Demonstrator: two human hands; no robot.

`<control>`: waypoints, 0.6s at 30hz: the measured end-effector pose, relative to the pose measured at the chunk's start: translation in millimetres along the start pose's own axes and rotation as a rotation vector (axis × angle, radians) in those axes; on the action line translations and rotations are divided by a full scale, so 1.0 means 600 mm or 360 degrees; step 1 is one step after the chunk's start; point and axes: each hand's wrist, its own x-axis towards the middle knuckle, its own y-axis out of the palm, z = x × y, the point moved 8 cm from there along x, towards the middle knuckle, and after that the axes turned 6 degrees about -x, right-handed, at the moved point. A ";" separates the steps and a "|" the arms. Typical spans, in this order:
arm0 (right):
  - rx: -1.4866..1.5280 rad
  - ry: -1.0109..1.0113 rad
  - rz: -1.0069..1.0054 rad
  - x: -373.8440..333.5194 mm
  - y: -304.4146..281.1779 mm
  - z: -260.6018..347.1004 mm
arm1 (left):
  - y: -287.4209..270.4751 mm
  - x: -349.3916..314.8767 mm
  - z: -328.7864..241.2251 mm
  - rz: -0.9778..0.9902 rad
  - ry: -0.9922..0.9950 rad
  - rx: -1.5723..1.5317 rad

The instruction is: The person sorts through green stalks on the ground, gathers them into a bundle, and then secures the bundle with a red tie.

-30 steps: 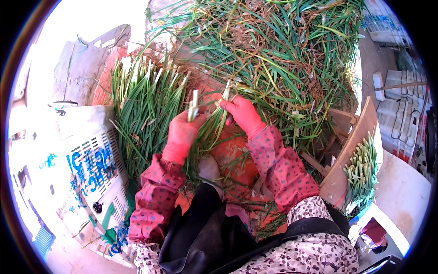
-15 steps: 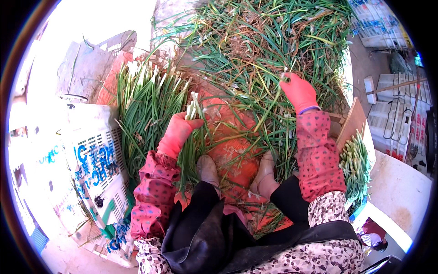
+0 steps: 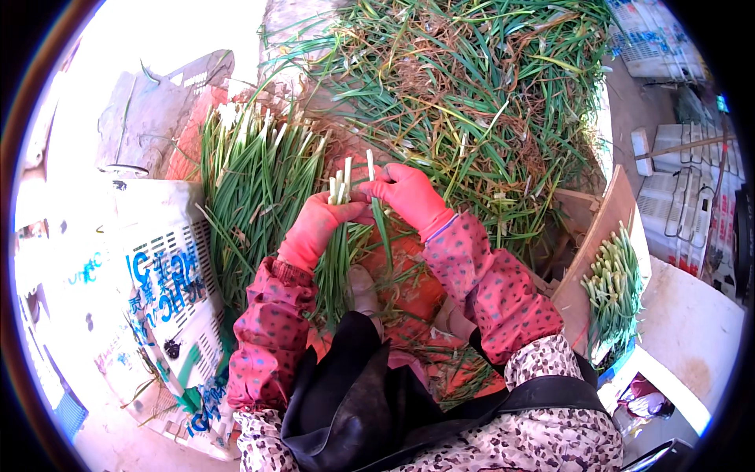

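Left hand [image 3: 314,228] clenched round white-stemmed green chive bunch [image 3: 340,236]; right hand [image 3: 409,193] pinches one stalk [image 3: 371,169]. Loose green heap [image 3: 472,94] crowds beyond.

Both hands wear matt pink rubbery gloves [image 3: 409,193]. The sleeves [image 3: 271,330] are soft printed cloth. The white crate [image 3: 169,283] looks hard perforated plastic; the board [image 3: 602,236] is rough bare wood.

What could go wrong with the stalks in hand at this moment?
The left hand grips a small bunch while the right hand presses one more stalk against it; that stalk might slip out. Loose leaves hanging from the bunch could catch on the tangled pile ahead.
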 end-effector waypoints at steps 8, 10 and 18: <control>-0.0699 -0.0522 -0.0143 -0.011 -0.016 0.052 | 0.030 0.003 0.001 0.0055 0.0094 -0.0022; -0.0819 -0.0813 -0.0163 -0.021 -0.015 0.083 | 0.041 0.002 -0.008 -0.0024 0.0221 -0.0135; -0.1551 -0.1188 -0.0017 -0.070 -0.026 0.182 | 0.082 -0.013 -0.014 0.0195 0.0121 -0.0323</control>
